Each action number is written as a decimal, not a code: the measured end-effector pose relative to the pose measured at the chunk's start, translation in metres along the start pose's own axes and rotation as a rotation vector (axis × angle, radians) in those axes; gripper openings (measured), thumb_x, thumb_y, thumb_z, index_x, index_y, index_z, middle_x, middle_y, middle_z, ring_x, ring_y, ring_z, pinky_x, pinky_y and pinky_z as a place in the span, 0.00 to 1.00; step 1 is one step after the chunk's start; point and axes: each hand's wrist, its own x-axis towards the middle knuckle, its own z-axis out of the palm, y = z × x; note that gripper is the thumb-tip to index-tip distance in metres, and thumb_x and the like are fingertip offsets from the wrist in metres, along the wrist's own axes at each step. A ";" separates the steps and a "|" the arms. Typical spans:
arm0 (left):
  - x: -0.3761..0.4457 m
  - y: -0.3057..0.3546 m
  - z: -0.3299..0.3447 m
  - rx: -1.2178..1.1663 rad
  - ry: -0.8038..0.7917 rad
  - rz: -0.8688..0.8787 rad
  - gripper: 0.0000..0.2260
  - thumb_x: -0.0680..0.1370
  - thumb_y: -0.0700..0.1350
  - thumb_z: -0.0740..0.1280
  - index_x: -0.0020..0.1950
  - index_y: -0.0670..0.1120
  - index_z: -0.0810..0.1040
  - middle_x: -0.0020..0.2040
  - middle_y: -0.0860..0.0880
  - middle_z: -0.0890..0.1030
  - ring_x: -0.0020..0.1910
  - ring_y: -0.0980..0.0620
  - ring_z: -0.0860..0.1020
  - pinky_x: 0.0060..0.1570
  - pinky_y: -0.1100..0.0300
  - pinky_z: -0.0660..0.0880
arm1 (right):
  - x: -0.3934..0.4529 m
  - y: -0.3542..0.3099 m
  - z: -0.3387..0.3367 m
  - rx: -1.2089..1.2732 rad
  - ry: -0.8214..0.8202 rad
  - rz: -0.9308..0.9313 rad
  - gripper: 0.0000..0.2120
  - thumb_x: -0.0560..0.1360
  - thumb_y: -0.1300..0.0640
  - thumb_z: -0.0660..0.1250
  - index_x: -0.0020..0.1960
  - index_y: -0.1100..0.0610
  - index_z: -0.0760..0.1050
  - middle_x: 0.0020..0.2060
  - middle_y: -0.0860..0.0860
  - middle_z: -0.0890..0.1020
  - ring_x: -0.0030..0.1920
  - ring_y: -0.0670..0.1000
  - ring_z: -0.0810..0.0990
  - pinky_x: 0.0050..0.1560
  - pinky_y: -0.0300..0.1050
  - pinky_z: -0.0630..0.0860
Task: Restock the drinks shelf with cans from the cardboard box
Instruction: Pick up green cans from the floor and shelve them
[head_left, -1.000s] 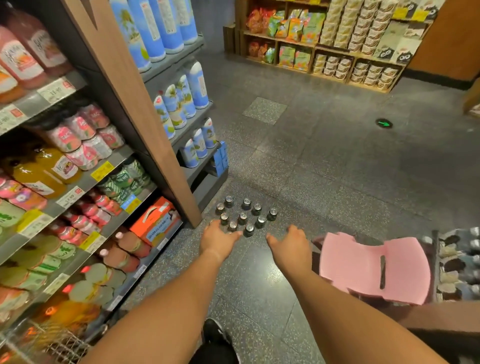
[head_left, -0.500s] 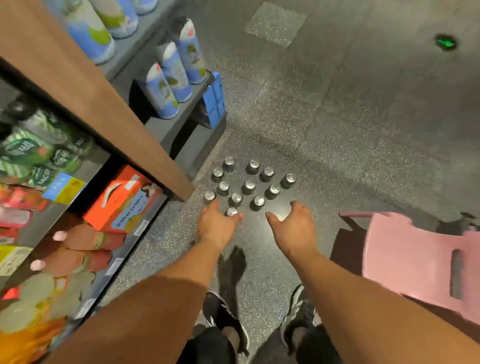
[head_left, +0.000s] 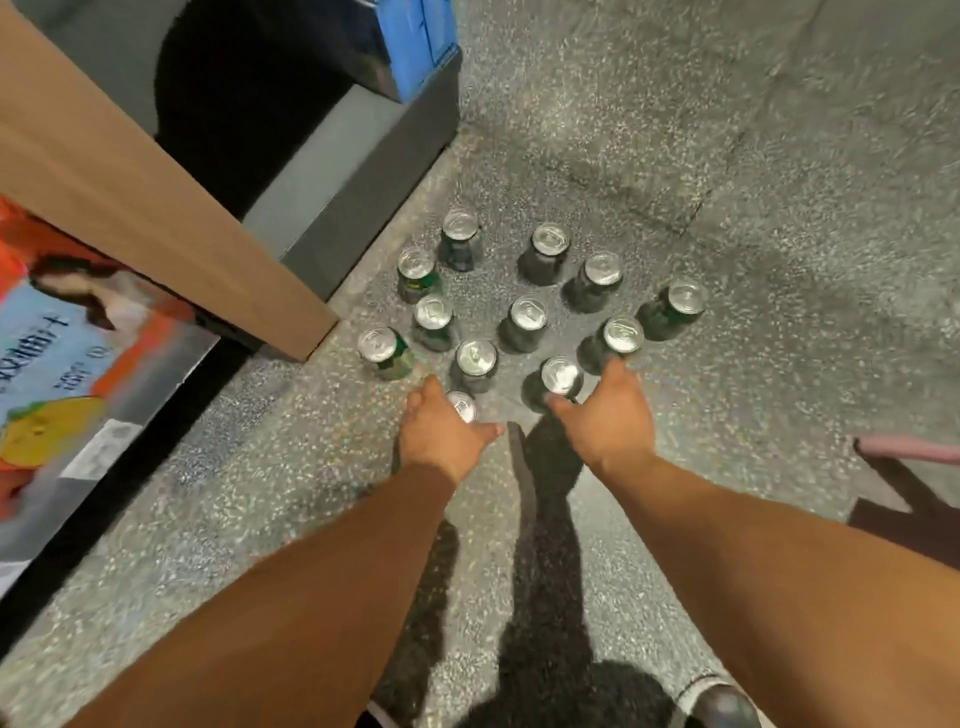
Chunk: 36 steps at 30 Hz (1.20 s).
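Several green drink cans with silver tops stand upright in a loose cluster (head_left: 527, 317) on the speckled floor, just in front of the shelf's end. My left hand (head_left: 441, 436) reaches down over the nearest can (head_left: 462, 405), thumb and fingers spread either side of its top. Spread over another can (head_left: 560, 375) is my right hand (head_left: 608, 415), one fingertip close to the can behind it (head_left: 622, 335). Neither hand has lifted a can. No cardboard box of cans is in view.
The shelf unit's brown wooden end panel (head_left: 156, 208) and dark base (head_left: 332, 208) lie left of the cans. An orange carton (head_left: 67, 332) sits on the bottom shelf. A blue crate (head_left: 415, 41) is at the top, a pink stool's edge (head_left: 909, 449) at right.
My head has tilted down and closer, so the upper shelves left the view. Both hands have moved forward and down onto the nearest cans.
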 end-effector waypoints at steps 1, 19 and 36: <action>0.008 -0.003 0.009 -0.005 0.003 0.005 0.51 0.69 0.57 0.79 0.82 0.43 0.52 0.79 0.40 0.61 0.77 0.40 0.63 0.74 0.50 0.62 | 0.007 0.006 0.011 0.008 0.000 0.002 0.42 0.66 0.39 0.74 0.73 0.55 0.63 0.65 0.56 0.74 0.63 0.60 0.75 0.63 0.54 0.73; 0.036 -0.034 0.042 0.033 0.123 0.097 0.34 0.72 0.48 0.76 0.75 0.47 0.67 0.67 0.46 0.73 0.64 0.44 0.75 0.66 0.54 0.72 | 0.047 0.007 0.056 -0.082 0.006 -0.094 0.27 0.69 0.53 0.75 0.61 0.60 0.67 0.54 0.58 0.75 0.54 0.61 0.77 0.52 0.50 0.74; -0.281 0.103 -0.358 -0.297 0.369 -0.026 0.23 0.66 0.57 0.74 0.56 0.56 0.68 0.51 0.52 0.80 0.50 0.46 0.81 0.51 0.50 0.79 | -0.258 -0.303 -0.262 0.085 -0.104 -0.420 0.25 0.65 0.56 0.76 0.56 0.56 0.66 0.51 0.53 0.75 0.52 0.57 0.77 0.53 0.49 0.75</action>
